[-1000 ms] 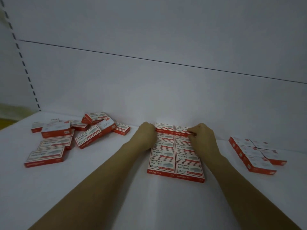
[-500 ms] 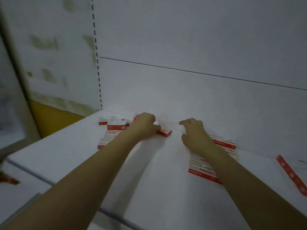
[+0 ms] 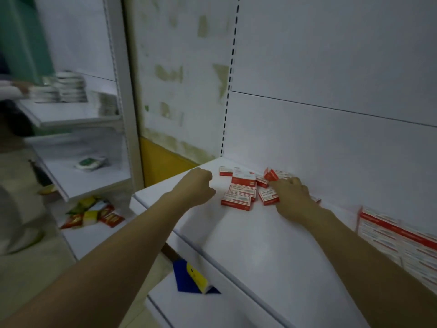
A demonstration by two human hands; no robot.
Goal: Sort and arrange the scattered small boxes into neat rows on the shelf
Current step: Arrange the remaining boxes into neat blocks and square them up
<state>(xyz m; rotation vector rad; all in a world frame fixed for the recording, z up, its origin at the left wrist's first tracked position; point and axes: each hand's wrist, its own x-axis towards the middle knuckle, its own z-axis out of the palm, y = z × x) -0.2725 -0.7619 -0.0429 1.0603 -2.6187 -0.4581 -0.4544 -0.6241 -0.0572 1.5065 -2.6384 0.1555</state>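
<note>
Red-and-white cardboard: the scattered boxes [image 3: 243, 190] lie in a loose heap on the shelf [image 3: 236, 245] near the foot of the slotted upright [image 3: 227, 114]. Most lie flat and overlap; one or two are tipped on edge. The right hand [image 3: 292, 195] lies palm down on the side of the heap farther from the upright, fingers over the boxes; whether it grips one cannot be told. The left hand [image 3: 197, 185], loosely clenched with nothing visible in it, hovers short of the upright's foot, beside the heap. The finished block [image 3: 390, 235] sits well away from the upright. The step is probably best done by lifting one flat box by its long edges, label up; the tipped ones look likely to slide if nudged.
</note>
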